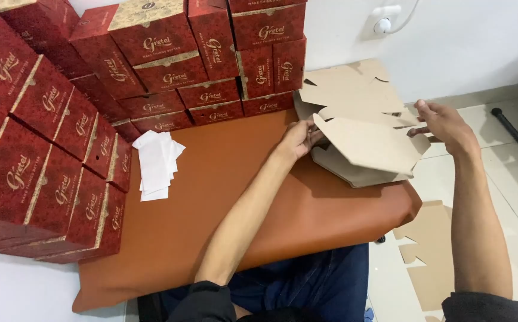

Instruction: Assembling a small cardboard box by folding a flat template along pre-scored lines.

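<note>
Both hands on a flat brown cardboard box blank at the far right corner of the orange tabletop: left hand pinches its left edge, right hand grips the right flap, hands well apart w/ the blank between them. More blanks lie just behind it, by the wall. Left of the blank sit white paper slips, w/ stacked red boxes beyond them and along the back.
</note>
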